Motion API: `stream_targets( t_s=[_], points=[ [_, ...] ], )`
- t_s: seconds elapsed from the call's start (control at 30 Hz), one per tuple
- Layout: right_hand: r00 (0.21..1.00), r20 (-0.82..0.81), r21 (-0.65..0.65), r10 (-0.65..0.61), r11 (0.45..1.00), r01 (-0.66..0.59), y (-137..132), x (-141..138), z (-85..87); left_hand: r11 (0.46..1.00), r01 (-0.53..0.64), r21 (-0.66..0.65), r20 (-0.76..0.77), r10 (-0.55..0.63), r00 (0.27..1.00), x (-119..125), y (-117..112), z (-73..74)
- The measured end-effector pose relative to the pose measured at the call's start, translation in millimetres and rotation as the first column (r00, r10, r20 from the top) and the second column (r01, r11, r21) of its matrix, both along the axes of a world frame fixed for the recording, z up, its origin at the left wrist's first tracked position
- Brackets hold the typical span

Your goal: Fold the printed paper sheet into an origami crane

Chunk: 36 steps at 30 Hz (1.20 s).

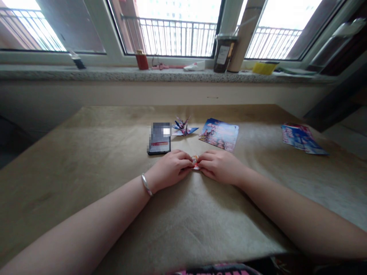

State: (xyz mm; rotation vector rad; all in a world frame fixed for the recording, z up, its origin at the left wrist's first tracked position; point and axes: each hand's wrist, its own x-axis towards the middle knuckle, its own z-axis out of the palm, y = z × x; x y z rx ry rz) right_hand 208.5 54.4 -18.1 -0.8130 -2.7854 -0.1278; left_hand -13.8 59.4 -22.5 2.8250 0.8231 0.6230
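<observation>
Between my two hands lies a small folded piece of origami paper [195, 163], patterned in red, orange and white, low over the table. My left hand [174, 166], with a silver bangle at the wrist, pinches its left edge. From the other side, the fingers of my right hand [219, 166] close on its right edge. Most of the paper is covered by my fingertips, so its folded shape cannot be made out. Just beyond my hands stands a blue and pink folded paper crane [185, 126], and a phone [160, 138] lies to its left.
A stack of blue and pink patterned paper sheets [220, 133] lies behind my right hand. More patterned sheets [303, 138] are fanned at the far right. A tan cloth [100, 160] covers the table. Along the windowsill [109, 75] stand a red container [142, 60] and a dark lidded tub [224, 53].
</observation>
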Motion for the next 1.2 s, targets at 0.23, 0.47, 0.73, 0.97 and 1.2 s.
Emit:
stream_targets(
  t_s=[0.23, 0.47, 0.73, 0.97, 1.2],
  points=[
    [0.995, -0.091, -0.029, -0.032, 0.999, 0.029, 1.6, 2.2, -1.3, 1.0, 0.008, 0.02, -0.017, -0.008, 1.0, -1.2, 1.9, -1.8],
    [0.992, -0.118, 0.022, -0.041, 0.999, 0.044, 4.1, 1.1, -6.2, 0.999, -0.037, 0.036, 0.001, 0.037, 0.999, -1.9, 2.8, -5.3],
    [0.995, -0.091, 0.038, -0.04, 0.998, 0.043, 3.3, 0.1, -5.1, 0.987, -0.033, 0.155, -0.044, 0.04, 0.998, 1.6, -2.0, 0.1],
    [0.995, -0.098, 0.069, -0.027, 0.997, 0.033, 3.9, -0.7, -5.8, 0.983, -0.015, 0.184, -0.092, 0.032, 0.995, 1.5, -2.9, -1.2],
    [0.996, -0.089, 0.102, 0.002, 0.995, 0.007, 3.2, -2.3, -5.2, 0.987, 0.009, 0.16, -0.167, 0.018, 0.986, 2.3, -3.3, 2.1]
  ],
)
